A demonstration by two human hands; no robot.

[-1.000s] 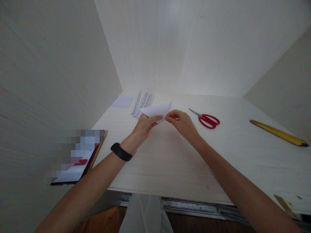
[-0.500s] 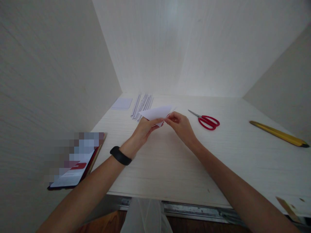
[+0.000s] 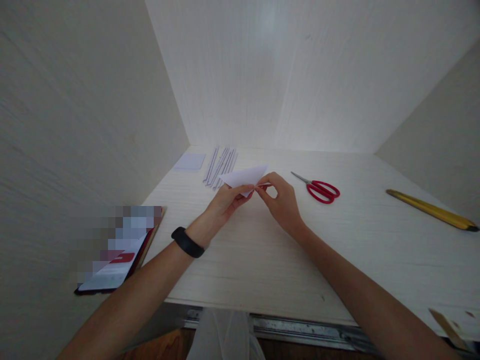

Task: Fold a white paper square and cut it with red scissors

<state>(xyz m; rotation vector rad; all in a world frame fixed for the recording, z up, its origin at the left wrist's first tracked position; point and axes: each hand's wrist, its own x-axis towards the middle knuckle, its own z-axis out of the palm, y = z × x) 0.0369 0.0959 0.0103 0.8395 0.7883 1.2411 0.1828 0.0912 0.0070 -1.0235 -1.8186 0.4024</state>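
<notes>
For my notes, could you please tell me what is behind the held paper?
Pale strips on the table show partly behind the held paper; whatever it covers cannot be seen.

Held paper (image 3: 243,176): plain white, faintly lilac
Folded strips (image 3: 221,167): white, dark purplish edge lines
Flat paper (image 3: 190,161): pale lavender
Scissors (image 3: 314,183): red handles, silvery blades
Long object (image 3: 431,209): yellow, black at one end
Wristband (image 3: 187,242): solid black
Desk (image 3: 243,260): off-white, faint streaky grain
Back wall (image 3: 277,75): whitish, fine streaks
Rail (image 3: 300,327): silvery

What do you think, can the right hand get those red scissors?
Probably yes: the red scissors lie on the table to the right of the right hand, with nothing seen between them. It pinches the white paper, though, so it may need to let go.
</notes>
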